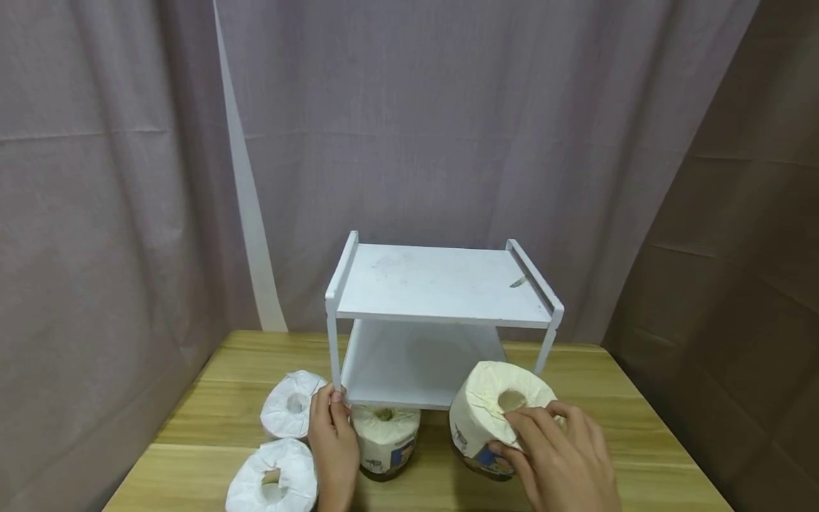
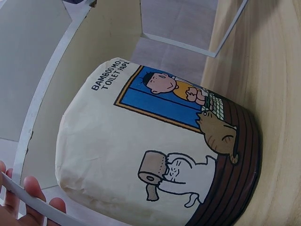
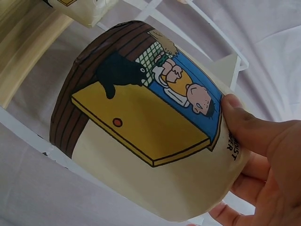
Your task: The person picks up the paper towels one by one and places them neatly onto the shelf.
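A white two-tier shelf stands on the wooden table, and my left hand grips its front left post near the lower board. The left wrist view shows the fingers around a thin white bar. Beside that hand, a cream toilet roll with cartoon print sits upright at the lower board's front edge, its back part hidden by the board. My right hand holds another cream toilet roll by its upper end, tilted, at the shelf's front right. The thumb presses on its printed side.
Two white-wrapped rolls, one farther back and one nearer, stand left of my left hand. A grey curtain hangs behind the table. The upper board bears a small dark mark near its right rail.
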### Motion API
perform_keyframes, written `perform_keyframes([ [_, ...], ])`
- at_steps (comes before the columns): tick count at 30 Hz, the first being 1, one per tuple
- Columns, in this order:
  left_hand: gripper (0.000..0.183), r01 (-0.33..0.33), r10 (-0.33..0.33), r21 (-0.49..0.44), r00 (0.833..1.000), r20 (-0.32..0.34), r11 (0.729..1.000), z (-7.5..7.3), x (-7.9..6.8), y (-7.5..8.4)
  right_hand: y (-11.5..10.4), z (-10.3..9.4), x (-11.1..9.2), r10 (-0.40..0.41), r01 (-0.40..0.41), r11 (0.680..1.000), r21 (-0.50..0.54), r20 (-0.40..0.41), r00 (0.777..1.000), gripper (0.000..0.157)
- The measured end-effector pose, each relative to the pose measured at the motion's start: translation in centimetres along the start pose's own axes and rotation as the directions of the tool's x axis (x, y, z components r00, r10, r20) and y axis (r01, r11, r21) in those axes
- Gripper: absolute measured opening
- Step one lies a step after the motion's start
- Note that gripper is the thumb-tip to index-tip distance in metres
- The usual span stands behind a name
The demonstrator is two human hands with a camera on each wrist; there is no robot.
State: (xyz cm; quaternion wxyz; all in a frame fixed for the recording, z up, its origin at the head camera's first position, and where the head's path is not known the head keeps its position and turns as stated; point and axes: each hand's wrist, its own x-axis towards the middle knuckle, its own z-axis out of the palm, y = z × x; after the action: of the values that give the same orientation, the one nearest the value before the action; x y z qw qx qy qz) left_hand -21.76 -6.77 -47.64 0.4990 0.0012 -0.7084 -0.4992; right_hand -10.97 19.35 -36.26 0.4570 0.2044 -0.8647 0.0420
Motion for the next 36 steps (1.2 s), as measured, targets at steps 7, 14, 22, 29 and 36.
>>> perform_keyframes([
  [7, 0.014, -0.005, 0.005, -0.015, 1.000, -0.002, 1.000, 0.1, 0.0, 0.0, -0.1, 0.3, 0.1, -0.002, 0.002, 1.000, 0.003, -0.016, 1.000, 0.060],
  [14, 0.015, 0.006, -0.006, -0.008, 1.000, 0.002, 1.000, 0.0, -0.1, -0.1, -0.3, 0.6, 0.5, -0.016, 0.016, 1.000, 0.012, -0.042, 0.999, 0.056],
  [22, 0.014, -0.002, 0.002, -0.009, 1.000, -0.007, 1.000, 0.3, -0.1, -0.3, -0.6, 0.7, 0.7, -0.015, 0.015, 1.000, 0.007, -0.023, 1.000, 0.058],
  [29, 0.015, 0.003, -0.003, -0.005, 1.000, -0.006, 1.000, 0.2, -0.1, -0.1, -0.8, 0.9, 1.2, -0.023, 0.024, 1.000, 0.018, -0.023, 0.999, 0.058],
  [36, 0.014, 0.000, 0.000, -0.020, 1.000, 0.000, 1.000, 0.2, -0.1, -0.1, -1.1, 1.0, 1.4, -0.003, 0.003, 1.000, 0.023, 0.001, 1.000, 0.057],
])
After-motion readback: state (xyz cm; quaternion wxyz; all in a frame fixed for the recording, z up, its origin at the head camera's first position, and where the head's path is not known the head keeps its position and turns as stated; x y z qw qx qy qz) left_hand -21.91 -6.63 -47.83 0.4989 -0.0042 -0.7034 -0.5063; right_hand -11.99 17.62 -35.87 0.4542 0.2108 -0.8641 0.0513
